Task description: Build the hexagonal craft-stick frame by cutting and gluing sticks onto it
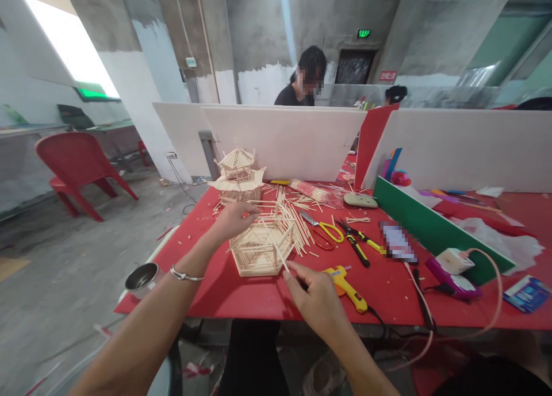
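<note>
A hexagonal frame built of thin wooden sticks (pixel 261 248) stands on the red table (pixel 388 292). My left hand (pixel 233 219) rests on its far left corner, fingers curled around the top edge. My right hand (pixel 314 297) is closed in a pinch on a single thin stick (pixel 278 254) that leans across the frame's near right side. Behind the frame stands a small stick pagoda with two roofs (pixel 238 176). Loose sticks (pixel 297 218) lie scattered between them.
Yellow-handled scissors (pixel 325 230), pliers (pixel 357 246) and a yellow glue gun (pixel 347 285) lie right of the frame. A green board (pixel 431 229), white partitions (pixel 293 143), a metal bowl (pixel 141 276) and a red chair (pixel 77 166) surround the area. Another person sits behind the partition.
</note>
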`<state>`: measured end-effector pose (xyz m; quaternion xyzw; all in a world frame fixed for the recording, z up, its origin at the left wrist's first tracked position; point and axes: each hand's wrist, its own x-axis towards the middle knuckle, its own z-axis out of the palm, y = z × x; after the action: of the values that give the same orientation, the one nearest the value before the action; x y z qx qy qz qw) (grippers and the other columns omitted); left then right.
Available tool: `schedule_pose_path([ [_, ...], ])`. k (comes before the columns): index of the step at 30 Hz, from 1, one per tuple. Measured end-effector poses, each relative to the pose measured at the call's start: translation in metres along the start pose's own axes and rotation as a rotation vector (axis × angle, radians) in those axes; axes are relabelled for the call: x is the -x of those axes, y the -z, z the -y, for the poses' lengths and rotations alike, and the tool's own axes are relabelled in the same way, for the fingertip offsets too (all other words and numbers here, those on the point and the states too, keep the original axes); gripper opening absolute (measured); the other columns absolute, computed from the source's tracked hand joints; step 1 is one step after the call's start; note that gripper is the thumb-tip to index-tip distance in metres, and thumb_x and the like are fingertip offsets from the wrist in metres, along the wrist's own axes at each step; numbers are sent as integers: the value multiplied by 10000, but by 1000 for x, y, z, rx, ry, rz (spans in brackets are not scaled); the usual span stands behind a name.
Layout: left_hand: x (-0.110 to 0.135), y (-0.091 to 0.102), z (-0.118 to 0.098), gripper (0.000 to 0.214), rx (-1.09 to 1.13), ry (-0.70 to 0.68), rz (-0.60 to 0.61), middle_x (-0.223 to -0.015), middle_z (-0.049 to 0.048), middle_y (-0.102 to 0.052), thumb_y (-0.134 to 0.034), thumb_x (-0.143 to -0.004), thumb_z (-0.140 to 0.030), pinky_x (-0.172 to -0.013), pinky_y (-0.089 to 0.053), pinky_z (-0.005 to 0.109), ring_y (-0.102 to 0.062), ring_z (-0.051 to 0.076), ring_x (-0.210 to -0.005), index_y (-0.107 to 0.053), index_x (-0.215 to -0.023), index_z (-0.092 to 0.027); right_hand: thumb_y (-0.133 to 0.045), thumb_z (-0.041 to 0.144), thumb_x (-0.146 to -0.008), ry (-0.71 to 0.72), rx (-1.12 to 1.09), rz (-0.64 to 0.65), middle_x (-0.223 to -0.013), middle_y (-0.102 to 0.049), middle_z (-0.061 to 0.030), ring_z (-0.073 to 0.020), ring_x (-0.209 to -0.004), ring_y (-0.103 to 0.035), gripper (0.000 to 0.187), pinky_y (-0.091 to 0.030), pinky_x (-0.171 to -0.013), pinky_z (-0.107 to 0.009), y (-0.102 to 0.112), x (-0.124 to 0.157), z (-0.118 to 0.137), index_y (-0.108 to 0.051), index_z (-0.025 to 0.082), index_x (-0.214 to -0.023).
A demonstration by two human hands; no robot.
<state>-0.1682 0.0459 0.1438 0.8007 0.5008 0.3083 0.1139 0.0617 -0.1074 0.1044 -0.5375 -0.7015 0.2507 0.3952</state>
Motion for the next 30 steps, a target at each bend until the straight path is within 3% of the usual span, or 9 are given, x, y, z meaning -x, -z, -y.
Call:
schedule_pose_path([
  [9, 1, -4, 1, 250, 17, -37, 35, -965, 39, -771, -569, -804, -286, -840, -522, 312, -705, 206, -906, -769, -936, -216, -477, 367, -925, 9, 26, -8, -746, -758, -70, -179, -598, -676, 366, -508, -650, -249, 1, -1, 3, -751, 174, -1072],
  [16, 1, -4, -1, 226, 10, -36, 47, -909, 35, -775, -580, -808, -320, -819, -528, 299, -707, 196, -863, -766, -882, -216, -491, 358, -912, -8, 44, -10, -779, -763, -96, -195, -657, -692, 371, -507, -684, -256, 1, -4, 4, -752, 154, -1077],
  [23, 0, -4, -4, 226, -4, -54, 75, -902, 31, -773, -568, -816, -312, -794, -525, 284, -704, 186, -839, -771, -862, -223, -476, 369, -910, -19, 68, -6, -632, -717, -54, -160, -511, -594, 386, -392, -473, -222, 0, -4, 6, -749, 166, -1095],
  [30, 1, -3, -5, 236, -11, -60, 85, -896, 23, -774, -548, -825, -312, -783, -519, 277, -704, 183, -839, -766, -863, -229, -475, 367, -909, -9, 50, -6, -585, -679, -39, -148, -479, -546, 379, -381, -485, -226, 0, -5, 8, -759, 166, -1062],
])
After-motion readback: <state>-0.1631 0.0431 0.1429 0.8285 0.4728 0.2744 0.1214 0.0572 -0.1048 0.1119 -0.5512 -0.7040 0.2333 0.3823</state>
